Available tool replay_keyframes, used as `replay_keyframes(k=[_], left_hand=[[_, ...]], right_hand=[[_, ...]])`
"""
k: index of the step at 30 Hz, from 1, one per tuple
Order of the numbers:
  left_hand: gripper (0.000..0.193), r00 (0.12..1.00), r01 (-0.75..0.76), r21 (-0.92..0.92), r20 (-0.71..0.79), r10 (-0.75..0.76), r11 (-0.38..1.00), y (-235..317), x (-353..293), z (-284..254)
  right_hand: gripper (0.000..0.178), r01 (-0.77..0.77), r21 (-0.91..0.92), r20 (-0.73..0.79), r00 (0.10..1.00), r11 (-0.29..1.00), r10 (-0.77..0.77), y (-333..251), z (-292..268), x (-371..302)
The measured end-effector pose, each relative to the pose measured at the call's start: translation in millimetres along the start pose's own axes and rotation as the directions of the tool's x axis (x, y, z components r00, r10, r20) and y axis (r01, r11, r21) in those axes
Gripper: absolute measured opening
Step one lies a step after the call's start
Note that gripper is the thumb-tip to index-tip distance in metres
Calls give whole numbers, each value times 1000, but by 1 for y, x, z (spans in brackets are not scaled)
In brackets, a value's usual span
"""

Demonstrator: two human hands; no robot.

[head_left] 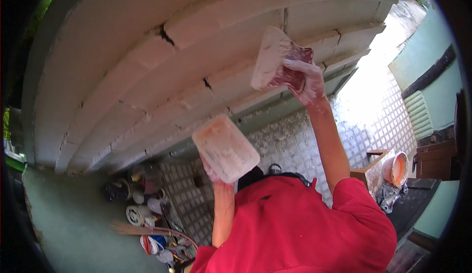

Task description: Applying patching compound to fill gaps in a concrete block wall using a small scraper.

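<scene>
My right hand (309, 84), coated in white paste, is raised to the pale wall (147, 96). It grips a wide scraper (270, 59) with a whitish blade and a dark red back part, its blade at or close to the wall; whether they touch I cannot tell. Lower and to the left, my left hand (210, 170) holds up a shallow rectangular plastic tub (226, 147) smeared with whitish paste. Most of the left fingers are hidden beneath the tub. Dark cracks and gaps run along the wall's stepped ridges.
Several pots, brooms and cleaning things crowd the floor at lower left, beside a green wall (73, 214). An orange-lined bucket (396, 169) stands on a surface at right. Below is a checked tile floor (290, 143); bright daylight falls at upper right.
</scene>
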State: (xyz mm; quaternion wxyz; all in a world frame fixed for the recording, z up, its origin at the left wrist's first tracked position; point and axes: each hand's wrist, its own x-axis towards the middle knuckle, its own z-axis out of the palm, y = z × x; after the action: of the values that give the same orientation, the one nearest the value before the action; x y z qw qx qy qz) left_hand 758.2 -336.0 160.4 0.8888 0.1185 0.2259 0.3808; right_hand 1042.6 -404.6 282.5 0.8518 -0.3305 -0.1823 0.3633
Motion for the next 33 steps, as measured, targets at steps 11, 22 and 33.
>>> replay_keyframes(k=[11, 22, 33], left_hand=[[66, 966, 209, -127, 181, -185, 970, 7, 6, 4], [67, 893, 398, -365, 362, -266, 842, 33, 4, 6], [66, 835, 501, -380, 449, -319, 777, 45, -1, -6]], right_hand=[[41, -248, 338, -42, 960, 908, 278, 50, 23, -83], [50, -354, -44, -197, 920, 934, 340, 77, 24, -119], [56, -473, -308, -201, 881, 826, 429, 73, 6, -117]])
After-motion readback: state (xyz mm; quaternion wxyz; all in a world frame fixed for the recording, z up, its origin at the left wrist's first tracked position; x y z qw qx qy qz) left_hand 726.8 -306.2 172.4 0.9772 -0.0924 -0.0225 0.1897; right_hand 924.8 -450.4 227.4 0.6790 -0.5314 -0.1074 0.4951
